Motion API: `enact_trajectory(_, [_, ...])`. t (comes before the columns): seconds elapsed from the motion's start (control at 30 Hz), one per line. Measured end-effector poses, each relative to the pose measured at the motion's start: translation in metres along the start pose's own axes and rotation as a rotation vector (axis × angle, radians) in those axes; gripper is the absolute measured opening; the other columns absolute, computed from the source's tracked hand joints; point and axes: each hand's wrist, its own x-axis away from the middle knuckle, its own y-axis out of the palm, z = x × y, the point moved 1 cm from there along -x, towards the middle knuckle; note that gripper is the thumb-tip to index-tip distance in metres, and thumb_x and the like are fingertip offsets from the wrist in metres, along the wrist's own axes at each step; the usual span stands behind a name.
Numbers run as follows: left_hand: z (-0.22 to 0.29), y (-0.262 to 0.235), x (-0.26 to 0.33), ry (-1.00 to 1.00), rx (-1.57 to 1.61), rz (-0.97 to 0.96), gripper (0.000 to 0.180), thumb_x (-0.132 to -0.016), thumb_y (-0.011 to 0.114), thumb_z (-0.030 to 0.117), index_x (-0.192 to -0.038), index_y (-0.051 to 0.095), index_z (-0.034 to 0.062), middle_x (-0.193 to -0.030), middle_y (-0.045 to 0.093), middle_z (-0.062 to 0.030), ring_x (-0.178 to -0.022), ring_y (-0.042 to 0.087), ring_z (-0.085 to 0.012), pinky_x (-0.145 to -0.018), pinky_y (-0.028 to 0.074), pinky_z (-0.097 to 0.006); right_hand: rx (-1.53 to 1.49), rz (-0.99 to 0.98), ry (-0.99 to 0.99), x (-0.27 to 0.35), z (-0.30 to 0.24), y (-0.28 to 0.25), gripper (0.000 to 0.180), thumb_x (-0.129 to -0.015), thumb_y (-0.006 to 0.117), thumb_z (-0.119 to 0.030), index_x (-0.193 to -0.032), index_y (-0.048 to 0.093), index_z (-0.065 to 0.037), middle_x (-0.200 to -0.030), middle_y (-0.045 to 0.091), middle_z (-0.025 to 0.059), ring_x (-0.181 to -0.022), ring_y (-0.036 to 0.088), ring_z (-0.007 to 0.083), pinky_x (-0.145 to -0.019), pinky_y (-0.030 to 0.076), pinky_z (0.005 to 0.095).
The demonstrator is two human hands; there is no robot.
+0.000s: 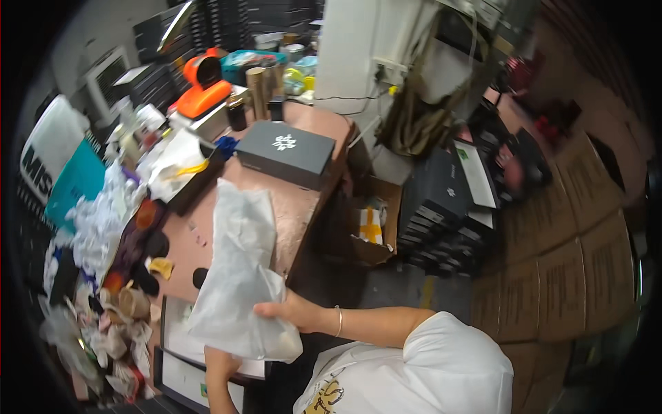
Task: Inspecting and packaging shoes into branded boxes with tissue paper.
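Note:
A long, filled white cloth-like bag (238, 276) stretches over the table's near part. My right hand (286, 310) is closed on its right side, thumb lying across the top. Against the bag's lower left edge is my left hand (221, 362); its fingers are hidden by the bag, so its grip does not show. Partly under the bag is an open shallow box (176, 324) with a dark rim and pale inside. A similar open tray or lid (179, 379) lies closer to me, beside my left forearm.
A closed dark grey box (286, 152) stands on the pink table (296, 214). An orange tape dispenser (203, 90) sits farther back. Crumpled white material (103, 214) and litter crowd the left. Stacked dark boxes (441, 200) and brown cartons (572, 269) fill the right.

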Motion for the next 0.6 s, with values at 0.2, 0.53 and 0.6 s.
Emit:
enact_trajectory(0.2, [-0.036,0.062,-0.034,-0.193,-0.133,-0.222,0.04,-0.079,0.067,0.012,-0.115,0.058,-0.0042,-0.109,0.064,-0.017,-0.096,0.061,-0.0284,-0.089,0.048,-0.039,0.259,0.074,-0.283,-0.001,0.008,-0.002,0.08,-0.08,0.076,-0.031,-0.139,0.033,0.0,-0.132,0.045,0.0108,-0.123,0.042,0.0197,-0.103,0.037,0.0325])
enact_trajectory(0.53, [-0.088,0.072,-0.024,-0.445,-0.08,-0.015,0.037,-0.084,0.061,0.009,-0.117,0.056,-0.0077,-0.112,0.062,-0.0177,-0.1,0.06,-0.029,-0.092,0.048,-0.039,0.195,-0.154,-0.301,-0.024,-0.01,0.064,0.079,-0.083,0.074,-0.031,-0.14,0.032,0.003,-0.133,0.047,0.0105,-0.122,0.042,0.0185,-0.104,0.035,0.0319])
enact_trajectory(0.6, [-0.11,0.067,-0.013,-0.55,-0.02,0.099,0.036,-0.085,0.059,0.009,-0.117,0.056,-0.0084,-0.113,0.061,-0.0179,-0.101,0.059,-0.0292,-0.093,0.048,-0.04,0.324,-0.163,-0.312,-0.02,-0.009,0.057,0.077,-0.082,0.074,-0.029,-0.139,0.034,0.003,-0.132,0.048,0.0105,-0.122,0.043,0.0183,-0.104,0.035,0.0316])
